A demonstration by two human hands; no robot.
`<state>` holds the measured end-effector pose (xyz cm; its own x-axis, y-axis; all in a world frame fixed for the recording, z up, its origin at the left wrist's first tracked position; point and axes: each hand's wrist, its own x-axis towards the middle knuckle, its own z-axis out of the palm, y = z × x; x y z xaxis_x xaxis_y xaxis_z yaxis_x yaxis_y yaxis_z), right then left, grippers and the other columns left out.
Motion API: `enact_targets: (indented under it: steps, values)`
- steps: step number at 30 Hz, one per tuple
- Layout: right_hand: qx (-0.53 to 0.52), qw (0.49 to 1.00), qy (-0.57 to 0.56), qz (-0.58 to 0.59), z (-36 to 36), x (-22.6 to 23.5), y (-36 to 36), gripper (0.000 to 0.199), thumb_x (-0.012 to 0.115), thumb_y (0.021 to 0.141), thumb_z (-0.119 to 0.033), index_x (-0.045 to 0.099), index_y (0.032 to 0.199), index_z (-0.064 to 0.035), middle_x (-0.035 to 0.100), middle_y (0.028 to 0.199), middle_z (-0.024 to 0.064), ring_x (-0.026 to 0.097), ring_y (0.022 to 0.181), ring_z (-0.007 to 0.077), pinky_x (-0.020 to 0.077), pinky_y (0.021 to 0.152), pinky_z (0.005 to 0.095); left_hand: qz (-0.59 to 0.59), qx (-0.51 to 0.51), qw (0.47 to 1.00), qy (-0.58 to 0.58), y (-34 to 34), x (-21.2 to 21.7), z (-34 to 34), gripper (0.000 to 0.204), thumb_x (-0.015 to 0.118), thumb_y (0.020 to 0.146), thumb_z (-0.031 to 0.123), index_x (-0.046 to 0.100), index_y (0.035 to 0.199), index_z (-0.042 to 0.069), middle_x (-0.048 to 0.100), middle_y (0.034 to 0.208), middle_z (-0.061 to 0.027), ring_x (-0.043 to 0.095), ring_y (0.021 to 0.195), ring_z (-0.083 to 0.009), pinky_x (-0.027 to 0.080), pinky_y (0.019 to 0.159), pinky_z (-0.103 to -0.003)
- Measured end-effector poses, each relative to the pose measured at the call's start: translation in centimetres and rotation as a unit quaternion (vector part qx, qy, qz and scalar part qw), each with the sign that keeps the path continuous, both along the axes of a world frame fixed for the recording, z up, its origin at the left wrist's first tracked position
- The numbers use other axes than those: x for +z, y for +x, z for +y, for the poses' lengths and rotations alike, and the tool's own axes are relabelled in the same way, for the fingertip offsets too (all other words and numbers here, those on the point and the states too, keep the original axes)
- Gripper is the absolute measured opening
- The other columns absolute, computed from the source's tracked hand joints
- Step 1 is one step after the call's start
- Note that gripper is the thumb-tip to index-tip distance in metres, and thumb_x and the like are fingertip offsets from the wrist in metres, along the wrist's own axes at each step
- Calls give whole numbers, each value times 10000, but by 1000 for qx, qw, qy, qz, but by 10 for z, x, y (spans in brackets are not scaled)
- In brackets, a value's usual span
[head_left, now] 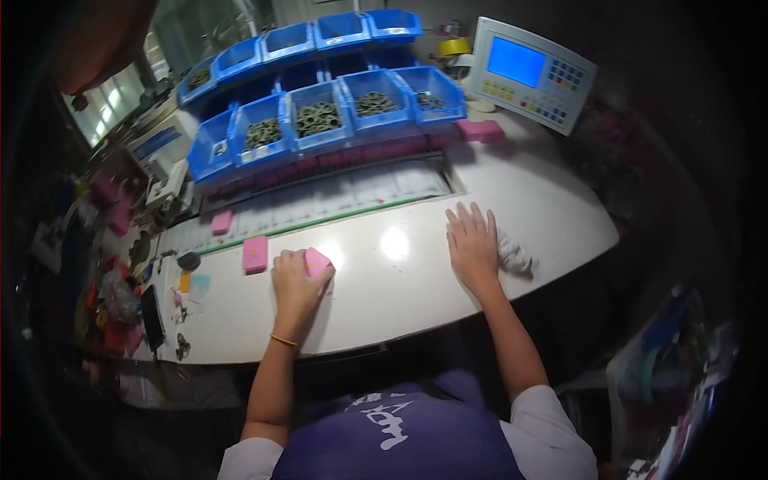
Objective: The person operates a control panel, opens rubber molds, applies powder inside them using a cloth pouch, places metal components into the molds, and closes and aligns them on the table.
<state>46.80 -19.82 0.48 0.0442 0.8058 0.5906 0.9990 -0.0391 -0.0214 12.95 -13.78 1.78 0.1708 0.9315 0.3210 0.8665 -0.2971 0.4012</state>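
Observation:
My left hand [298, 282] is closed around a pink block [317, 261], perhaps foam, on the white tabletop [384, 296]. A second pink block [255, 254] lies just left of that hand, with a smaller pink piece [222, 222] farther back. On the right, my right hand [473, 242] rests flat on the table with its fingers stretched out and nothing visible in it. A crumpled pale cloth or glove [514, 254] lies against its outer side.
Two tiers of blue bins [320, 120], several holding small dark ring-like parts, stand along the back. A control panel [528, 74] with a blue screen is at back right. A green-edged recessed strip [320, 218] crosses the table. Clutter [120, 296] fills the left side.

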Motion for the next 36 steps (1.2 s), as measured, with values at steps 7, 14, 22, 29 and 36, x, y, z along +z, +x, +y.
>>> enact_targets:
  steps: [7,14,22,29,36]
  values:
    - [73,974,-6,216,1,-3,4,336,600,961,-230,655,1224,-27,629,1273,191,566,1213,326,412,1070,422,-353,-112,929,-13,32,5,-21,522,862,701,166,656,1147,-10,622,988,-55,541,834,-148,490,722,-280]
    - [290,692,-209,627,-33,17,-100,575,490,1032,-404,500,1409,30,686,1186,219,656,1097,242,479,961,313,-395,-210,893,-45,82,-5,-55,544,789,717,40,568,1213,3,620,1062,-101,657,848,-179,558,748,-307]
    - [252,732,-248,583,-28,19,-110,564,366,1021,-384,512,1395,12,703,1081,231,674,1031,326,492,918,354,-332,-200,921,-36,76,-7,-53,545,789,709,70,573,1207,22,619,1006,-113,665,851,-206,557,778,-328]
    - [222,770,-252,543,-31,28,-112,508,302,1024,-337,607,1242,5,664,862,263,657,806,399,511,773,423,-342,-216,913,-47,71,-8,-55,537,795,724,50,582,1215,5,640,1021,-108,679,878,-194,579,787,-322]
    - [304,860,-301,279,-17,35,-87,422,449,1014,-326,650,1212,-12,683,814,190,671,758,311,506,733,413,-319,-253,906,-120,61,4,-51,555,830,732,112,600,1225,2,624,1053,-120,677,889,-206,591,798,-324]
